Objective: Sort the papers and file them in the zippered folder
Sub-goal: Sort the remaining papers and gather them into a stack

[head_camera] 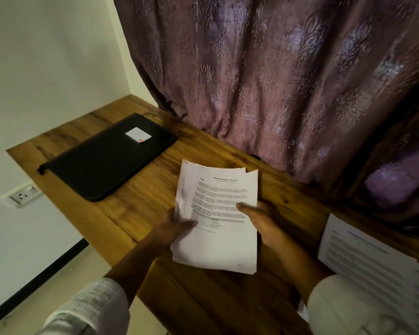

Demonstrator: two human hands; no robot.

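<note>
A stack of papers [218, 213] is held just right of the closed black folder [107, 158] on the desk [136, 209]. The left hand [177, 226], blurred, pinches one edge, probably to leaf through sheets; the right hand [259, 218] grips the other, steadying it.

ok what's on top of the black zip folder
A small white label with a red mark lies on the black folder, near its far end. The folder lies closed, so whatever is inside is hidden.
</note>
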